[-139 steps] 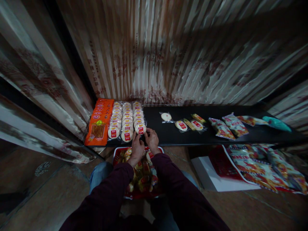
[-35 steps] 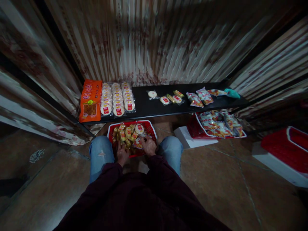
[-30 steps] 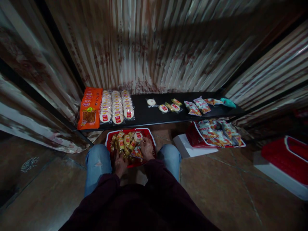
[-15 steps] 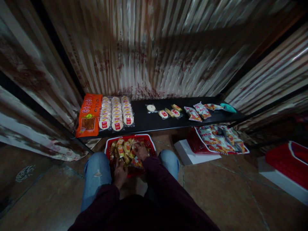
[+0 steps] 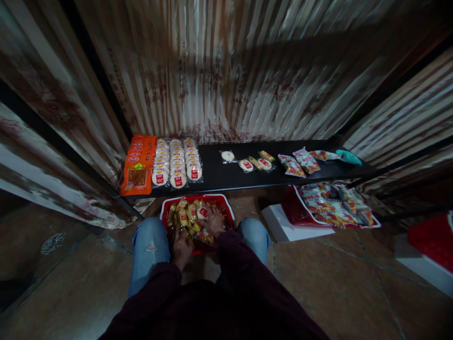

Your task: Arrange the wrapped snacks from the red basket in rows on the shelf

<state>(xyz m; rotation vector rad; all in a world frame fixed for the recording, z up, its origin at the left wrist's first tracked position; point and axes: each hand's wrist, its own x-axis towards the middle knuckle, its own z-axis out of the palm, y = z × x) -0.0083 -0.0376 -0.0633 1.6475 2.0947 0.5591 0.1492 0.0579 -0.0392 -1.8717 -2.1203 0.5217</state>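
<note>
Between my knees stands a red basket (image 5: 229,206) with a white rim, filled with gold-wrapped snack packets (image 5: 182,218). My right hand (image 5: 215,223) is over the basket's right half, its fingers closed at the edge of a clear-wrapped round white cracker (image 5: 203,213) with a red label. Low on the left side of the basket is my left hand (image 5: 181,249). Its fingers stretch forward, apart, among the gold packets, and their tips are partly hidden. A red-and-orange snack bag (image 5: 205,237) lies in the basket between my hands.
A low black shelf (image 5: 212,175) holds orange bags (image 5: 137,165), rows of wrapped round crackers (image 5: 177,165), loose packets (image 5: 255,163), snack bags (image 5: 306,159) and a teal item (image 5: 348,157). Right of my knee, another red basket (image 5: 299,212) of bags tilts on a white box (image 5: 283,224).
The view has shifted, so the shelf and baskets appear farther right. The round cracker at my right fingers now shows more clearly. Both hands remain in the basket.
</note>
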